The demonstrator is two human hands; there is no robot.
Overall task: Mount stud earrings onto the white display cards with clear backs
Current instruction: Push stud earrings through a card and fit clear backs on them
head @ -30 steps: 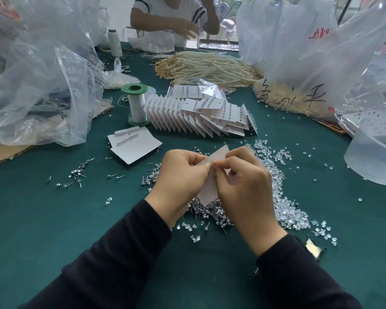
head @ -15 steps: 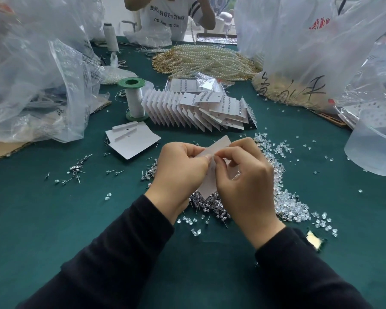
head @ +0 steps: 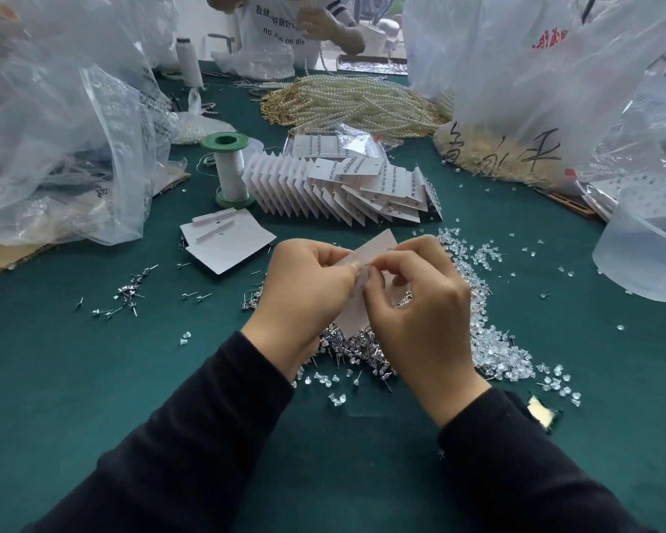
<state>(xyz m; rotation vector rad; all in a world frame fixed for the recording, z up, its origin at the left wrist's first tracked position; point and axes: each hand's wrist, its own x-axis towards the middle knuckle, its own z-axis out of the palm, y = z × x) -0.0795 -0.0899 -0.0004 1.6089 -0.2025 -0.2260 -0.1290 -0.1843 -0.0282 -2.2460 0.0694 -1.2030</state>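
The left hand still grips the white card; the right hand, against the left's fingertips, keeps pinching the card's face; this mounting seems unfinished.

The green table carries a heap of stud earrings directly under the grip on the display card, and clear backs spread just right of it. Left of the grip lie a few loose studs. Beyond and left sit blank cards and a green-capped spool. Straight beyond the grip runs a fanned row of filled cards, then pearl strands. Plastic bags lie far left.
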